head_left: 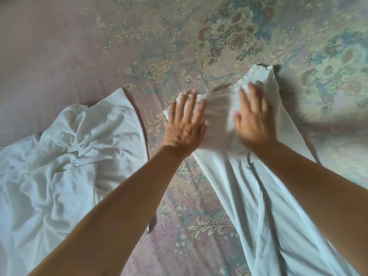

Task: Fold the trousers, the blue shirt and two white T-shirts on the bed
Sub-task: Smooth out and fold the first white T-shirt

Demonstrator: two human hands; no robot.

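Left hand (184, 124) and right hand (253, 120) lay flat, fingers spread wide, pressing the collar end of a white T-shirt (264, 206), holding nothing. That shirt ran from centre toward 5 o'clock. Second white T-shirt (59, 162) lay crumpled at 8 o'clock, apart from the first. Bed (199, 36) had floral pink-green cover, plain pink patch at 10 o'clock.

The bed (59, 46) wears a pinkish cover with a faded floral pattern. Two white garments lie directly on it: a crumpled white T-shirt (59, 166) at the left, and a second white T-shirt (258, 206) spread lengthwise at the right, well apart.
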